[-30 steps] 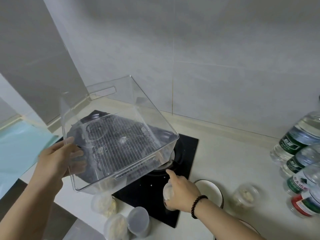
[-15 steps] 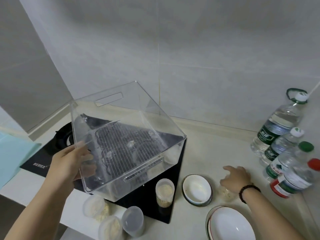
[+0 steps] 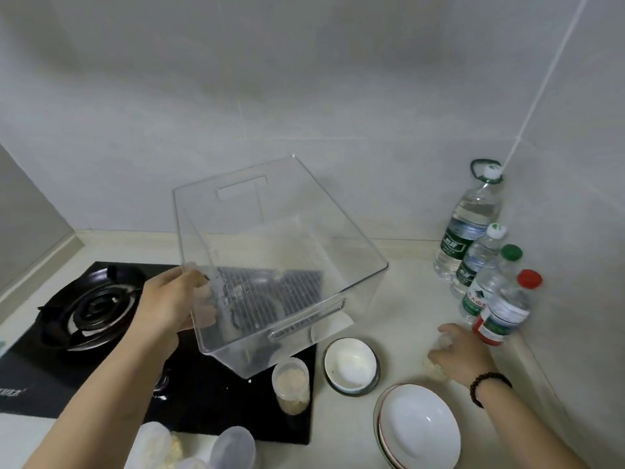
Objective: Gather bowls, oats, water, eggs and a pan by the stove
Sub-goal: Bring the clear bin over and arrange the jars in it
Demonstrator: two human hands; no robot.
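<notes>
My left hand (image 3: 172, 304) grips the near wall of a clear plastic bin (image 3: 280, 265), held tilted above the black gas stove (image 3: 84, 316). My right hand (image 3: 463, 353) is curled round a small clear tub of oats (image 3: 436, 367) on the counter, left of the water bottles (image 3: 487, 265). Another oat tub (image 3: 291, 387) stands upright on the stove's right edge. A small black-rimmed white bowl (image 3: 351, 365) sits beside it, and stacked white bowls (image 3: 419, 431) lie at the front right. More small tubs (image 3: 233, 448) stand at the bottom edge.
Several water bottles with white, green and red caps line the right wall corner. The stove burner (image 3: 91, 308) is at the left. Tiled walls close the counter at the back and right.
My right hand left the oat tub on the stove's edge and moved right to grip the tub near the bottles. The view shifted right; my left hand kept holding the bin.
</notes>
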